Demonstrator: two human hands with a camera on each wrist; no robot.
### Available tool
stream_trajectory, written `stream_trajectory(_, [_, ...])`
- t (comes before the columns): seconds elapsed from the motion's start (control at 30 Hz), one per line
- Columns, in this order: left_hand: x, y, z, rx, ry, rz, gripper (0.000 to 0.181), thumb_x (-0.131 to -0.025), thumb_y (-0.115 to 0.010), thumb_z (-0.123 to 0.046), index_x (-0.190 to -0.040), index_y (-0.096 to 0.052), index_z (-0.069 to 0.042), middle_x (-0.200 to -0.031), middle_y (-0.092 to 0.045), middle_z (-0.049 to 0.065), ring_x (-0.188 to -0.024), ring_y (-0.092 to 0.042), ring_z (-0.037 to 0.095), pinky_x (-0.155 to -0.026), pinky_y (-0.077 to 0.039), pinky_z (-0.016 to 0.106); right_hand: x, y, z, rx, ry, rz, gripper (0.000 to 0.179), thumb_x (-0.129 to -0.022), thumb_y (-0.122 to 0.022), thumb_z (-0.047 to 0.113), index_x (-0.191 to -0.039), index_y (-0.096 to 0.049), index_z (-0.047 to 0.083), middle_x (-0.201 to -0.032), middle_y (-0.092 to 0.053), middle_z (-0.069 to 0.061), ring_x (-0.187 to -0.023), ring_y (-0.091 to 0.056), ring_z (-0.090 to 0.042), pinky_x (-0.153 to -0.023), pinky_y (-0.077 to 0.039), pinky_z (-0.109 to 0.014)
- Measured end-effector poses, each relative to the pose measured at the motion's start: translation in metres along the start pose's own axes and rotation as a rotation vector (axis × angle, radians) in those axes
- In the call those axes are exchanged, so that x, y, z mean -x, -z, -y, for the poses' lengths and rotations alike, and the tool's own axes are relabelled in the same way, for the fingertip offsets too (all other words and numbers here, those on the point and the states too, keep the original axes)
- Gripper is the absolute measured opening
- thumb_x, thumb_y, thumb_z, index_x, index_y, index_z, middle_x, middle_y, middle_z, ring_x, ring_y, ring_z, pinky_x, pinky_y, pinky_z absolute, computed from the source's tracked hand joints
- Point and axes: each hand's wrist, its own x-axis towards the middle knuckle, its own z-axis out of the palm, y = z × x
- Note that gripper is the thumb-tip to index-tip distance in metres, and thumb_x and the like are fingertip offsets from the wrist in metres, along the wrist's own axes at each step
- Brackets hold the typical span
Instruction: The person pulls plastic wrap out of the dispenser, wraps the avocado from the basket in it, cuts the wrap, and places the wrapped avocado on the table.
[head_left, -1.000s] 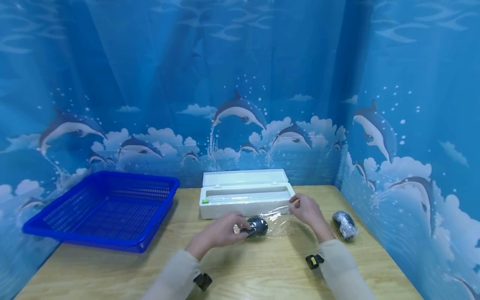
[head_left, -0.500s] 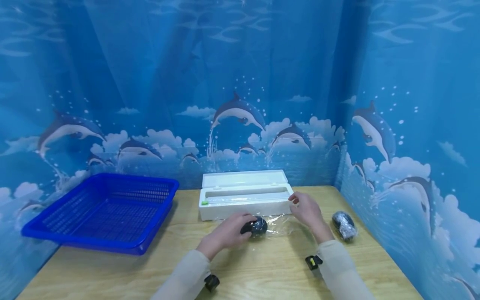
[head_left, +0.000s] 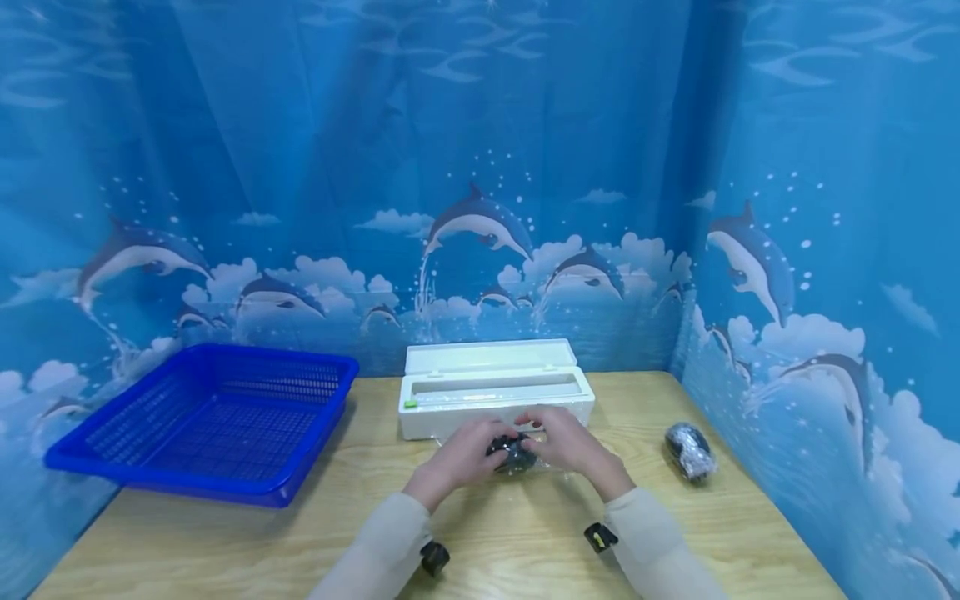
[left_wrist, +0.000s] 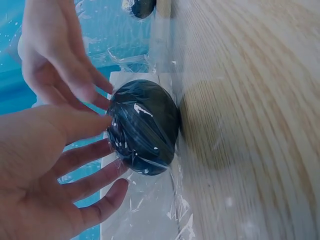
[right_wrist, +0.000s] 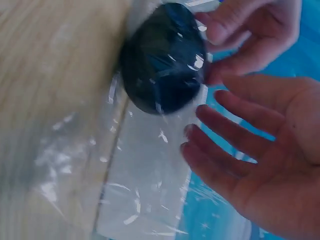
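A dark, glossy, rounded object lies under clear plastic film on the wooden table, in front of the white box. My left hand holds it from the left, with thumb and fingertips at its side in the left wrist view. My right hand reaches in from the right, its fingers spread and lightly bent beside the object and film. In the head view both hands hide part of the object. Folds of film spread over the table beside it.
The white film box stands behind the hands with its lid raised and a green piece at its left end. A blue perforated basket is at the left. Another dark object in film lies at the right.
My right hand has moved left from the box's right corner to the dark object, bringing the film in. My left hand has shifted slightly right and stays at the object.
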Motion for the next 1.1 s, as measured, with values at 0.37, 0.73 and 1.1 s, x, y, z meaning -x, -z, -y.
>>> stream_trajectory(0.37, [-0.004,0.000,0.005,0.058,0.074,-0.016,0.036,-0.091,-0.077,-0.011,-0.127,-0.070,-0.010,-0.125,-0.073,0.008,-0.113,-0.070,0.024,-0.100,-0.059,0.039,-0.006,-0.013,-0.003,-0.004,0.080,0.134,0.040,-0.088,-0.079,0.013,-0.126,-0.068,0.005,-0.127,-0.071,-0.013,-0.118,-0.067,-0.032,-0.106,-0.054,-0.052])
stream_trajectory(0.73, [-0.003,-0.001,0.007,0.013,0.152,0.044,0.033,-0.092,-0.077,-0.025,-0.121,-0.071,-0.011,-0.116,-0.074,0.006,-0.106,-0.070,0.021,-0.097,-0.059,0.039,-0.008,-0.016,-0.004,0.028,0.030,0.177,0.042,-0.088,-0.079,0.013,-0.126,-0.065,0.004,-0.123,-0.070,-0.014,-0.113,-0.067,-0.029,-0.101,-0.056,-0.051])
stream_trajectory(1.1, [0.001,-0.004,0.007,0.048,0.174,0.035,0.030,-0.093,-0.075,-0.027,-0.119,-0.071,-0.011,-0.116,-0.074,0.006,-0.104,-0.070,0.021,-0.095,-0.059,0.042,-0.005,-0.015,0.000,0.067,0.015,0.182,0.040,-0.089,-0.079,0.014,-0.125,-0.064,0.004,-0.123,-0.070,-0.015,-0.113,-0.067,-0.031,-0.101,-0.055,-0.052])
